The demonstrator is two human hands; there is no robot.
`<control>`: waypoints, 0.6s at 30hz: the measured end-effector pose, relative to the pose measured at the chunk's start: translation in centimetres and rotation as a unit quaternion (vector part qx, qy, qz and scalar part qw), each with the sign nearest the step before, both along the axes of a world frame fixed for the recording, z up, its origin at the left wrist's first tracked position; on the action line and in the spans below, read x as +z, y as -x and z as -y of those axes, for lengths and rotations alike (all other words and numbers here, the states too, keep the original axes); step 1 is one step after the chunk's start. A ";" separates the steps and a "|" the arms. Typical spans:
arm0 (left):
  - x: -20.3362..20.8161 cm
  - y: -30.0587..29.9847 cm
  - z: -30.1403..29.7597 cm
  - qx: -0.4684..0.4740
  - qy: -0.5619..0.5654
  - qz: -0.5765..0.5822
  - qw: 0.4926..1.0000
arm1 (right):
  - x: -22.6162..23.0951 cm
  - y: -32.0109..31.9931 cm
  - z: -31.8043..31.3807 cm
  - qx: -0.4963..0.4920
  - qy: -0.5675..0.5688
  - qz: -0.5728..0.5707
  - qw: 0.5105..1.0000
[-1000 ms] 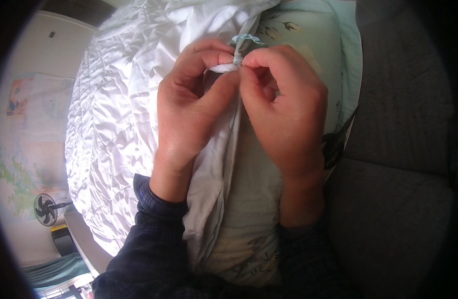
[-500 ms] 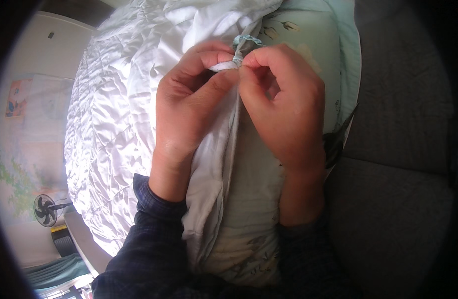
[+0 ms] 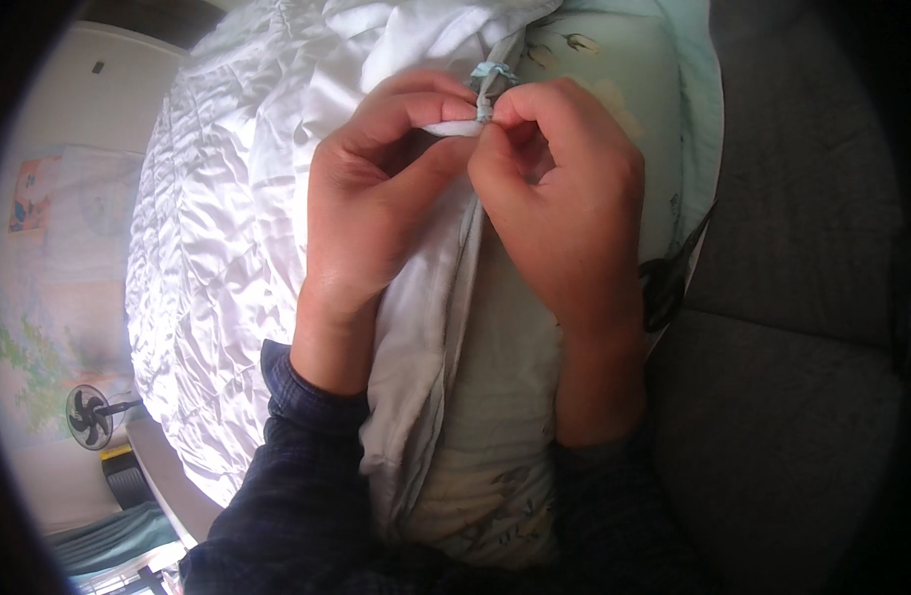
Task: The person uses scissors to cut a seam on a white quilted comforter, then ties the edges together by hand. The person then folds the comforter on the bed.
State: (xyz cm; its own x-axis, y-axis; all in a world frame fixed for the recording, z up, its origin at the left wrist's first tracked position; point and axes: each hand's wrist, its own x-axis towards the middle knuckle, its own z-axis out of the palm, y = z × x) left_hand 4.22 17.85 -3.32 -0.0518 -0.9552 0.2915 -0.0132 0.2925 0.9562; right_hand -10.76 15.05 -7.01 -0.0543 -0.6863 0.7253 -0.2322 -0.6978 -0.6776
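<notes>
A white quilted comforter (image 3: 227, 228) lies on the left, beside pale green floral fabric (image 3: 515, 397). My left hand (image 3: 361, 198) is closed, its thumb and fingers pinching the comforter's white edge (image 3: 451, 129). Right against it, my right hand (image 3: 584, 188) pinches at the same spot, where a narrow gathered strip meets the edge. Whatever sits between its fingertips is too small to make out. A pale blue tie (image 3: 493, 71) is looped around the gathered strip just beyond my fingertips.
Black-handled scissors (image 3: 664, 288) lie beside my right wrist, partly hidden by it. A dark grey padded surface (image 3: 783, 397) extends along the right. At the far left are a black fan (image 3: 89, 416) and a teal curtain (image 3: 118, 540).
Both hands stay together at the white edge. The gathered strip and blue tie have shifted slightly right, and my right fingertips have moved slightly. More of the scissors shows.
</notes>
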 end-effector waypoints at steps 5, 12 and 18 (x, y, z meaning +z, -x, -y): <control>-0.8 1.1 -0.2 0.042 -0.005 -0.005 0.999 | -0.2 0.1 0.4 -0.025 0.001 -0.009 1.000; -0.8 1.4 -0.1 0.129 0.197 0.302 0.924 | 0.7 0.9 -0.8 -0.034 -0.059 -0.027 0.997; -0.6 1.6 -0.1 0.100 0.202 0.312 0.923 | 1.1 1.5 -1.4 0.011 -0.141 0.038 0.989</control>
State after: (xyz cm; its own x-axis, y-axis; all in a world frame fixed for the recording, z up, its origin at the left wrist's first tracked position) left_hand 2.63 17.92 -3.87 -0.1636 -0.7840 0.5988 -0.6167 0.5550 0.5582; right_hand -12.25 16.49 -5.94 -0.0842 -0.8619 0.5001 -0.1600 -0.4836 -0.8605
